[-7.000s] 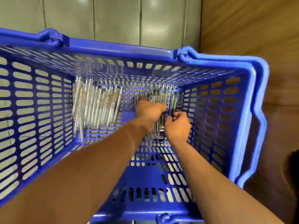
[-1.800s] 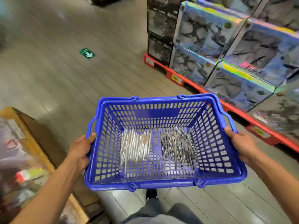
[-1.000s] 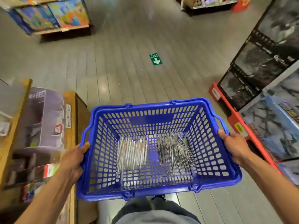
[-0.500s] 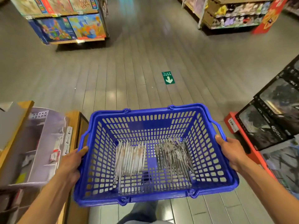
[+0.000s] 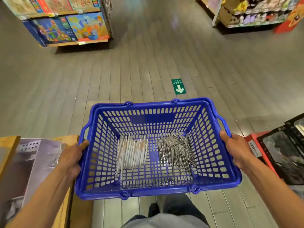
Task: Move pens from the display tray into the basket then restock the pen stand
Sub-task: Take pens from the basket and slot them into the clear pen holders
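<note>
The left hand (image 5: 70, 159) grips the left rim of the blue plastic shopping basket (image 5: 98, 162), thumb hooked over the top edge and the remaining fingers hidden beneath the side. The right hand (image 5: 236, 148) holds the opposite rim the same way, thumb lying along the upper edge, fingers curled out of sight under the wall. Between them the basket is carried level at about waist height, clear of any surface.

On the basket's perforated floor lie two separate heaps of pens. The pale pens (image 5: 131, 153) sit left of centre, lined up roughly parallel and pointing away from the person. The dark pens (image 5: 176, 152) lie right of centre, looser, with several splayed toward the far right corner. A bare strip of floor separates the two heaps.

Just left of the basket, beside the left forearm, stands a wooden fixture (image 5: 65, 209) bearing a pale lilac display unit (image 5: 28, 162), too blurred to read its compartments. To the right, boxed goods (image 5: 283, 155) rest on a red base. Ahead on the grey plank floor (image 5: 115, 76) is a green exit arrow sticker (image 5: 178, 86). Farther off stand shelves of colourful puzzle boxes (image 5: 69, 28) on the left and shelves of toys (image 5: 256, 12) on the right.
</note>
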Available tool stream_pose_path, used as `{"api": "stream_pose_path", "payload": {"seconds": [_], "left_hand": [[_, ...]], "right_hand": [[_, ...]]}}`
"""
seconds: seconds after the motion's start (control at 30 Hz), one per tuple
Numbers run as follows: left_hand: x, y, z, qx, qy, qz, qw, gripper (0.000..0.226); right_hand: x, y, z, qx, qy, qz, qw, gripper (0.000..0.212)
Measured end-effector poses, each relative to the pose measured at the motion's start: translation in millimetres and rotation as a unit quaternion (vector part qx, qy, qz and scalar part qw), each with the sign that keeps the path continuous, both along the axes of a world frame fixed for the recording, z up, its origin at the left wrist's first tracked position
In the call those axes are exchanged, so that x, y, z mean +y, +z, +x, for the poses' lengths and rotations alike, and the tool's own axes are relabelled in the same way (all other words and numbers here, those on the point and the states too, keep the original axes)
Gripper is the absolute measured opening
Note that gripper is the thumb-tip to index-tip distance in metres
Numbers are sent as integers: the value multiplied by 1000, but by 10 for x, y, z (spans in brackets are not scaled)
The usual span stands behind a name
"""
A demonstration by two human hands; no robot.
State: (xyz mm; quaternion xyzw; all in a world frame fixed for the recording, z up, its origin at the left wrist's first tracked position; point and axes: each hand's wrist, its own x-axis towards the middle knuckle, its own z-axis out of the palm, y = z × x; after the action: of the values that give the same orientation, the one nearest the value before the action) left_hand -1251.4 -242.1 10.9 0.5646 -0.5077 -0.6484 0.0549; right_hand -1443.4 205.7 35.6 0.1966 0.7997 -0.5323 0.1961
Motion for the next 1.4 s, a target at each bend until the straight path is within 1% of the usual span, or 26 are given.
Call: {"api": "stream_pose_path", "payload": {"seconds": [0.23, 0.37, 0.47, 0.57, 0.7, 0.83, 0.97, 1.07, 1.13, 1.23, 1.4], "left_hand": [[-501, -78, -1196, -13, 22, 16, 1000, 25], [-763, -108, -1863, -17, 64, 30, 997, 28], [-988, -85, -2315, -14, 94, 40, 995, 30], [-1214, -74, -2674, -6, 128, 42, 991, 26], [-1638, -115, -2993, 8, 168, 66, 983, 33], [-2160, -193, -3273, 0, 216, 78, 973, 33], [-2824, -313, -3514, -15, 242, 58, 969, 32], [-3353, -386, -3638, -11, 261, 50, 964, 31], [-3681, -406, -3713, -1, 267, 62, 962, 31], [-4134, -362, -3820, 17, 295, 60, 954, 22], [-4824, -241, -3894, 25, 363, 59, 930, 12]], "right_hand": [[-627, -141, -1407, 4, 37, 11, 999, 33], [-1027, -162, -2297, -17, 54, 14, 998, 34], [-1354, -123, -2952, -14, 80, 18, 997, 35], [-1760, -37, -3545, -14, 104, 29, 994, 34], [-2393, 20, -4241, -6, 150, 38, 988, 34], [-3138, 39, -4806, -2, 187, 54, 981, 33], [-4014, -17, -5242, 8, 228, 65, 971, 33], [-4747, -54, -5520, 9, 247, 68, 967, 32], [-5244, -56, -5700, 14, 257, 72, 963, 31], [-5993, -20, -5967, 18, 282, 68, 957, 29], [-7129, 48, -6270, 30, 334, 67, 940, 30]]}}
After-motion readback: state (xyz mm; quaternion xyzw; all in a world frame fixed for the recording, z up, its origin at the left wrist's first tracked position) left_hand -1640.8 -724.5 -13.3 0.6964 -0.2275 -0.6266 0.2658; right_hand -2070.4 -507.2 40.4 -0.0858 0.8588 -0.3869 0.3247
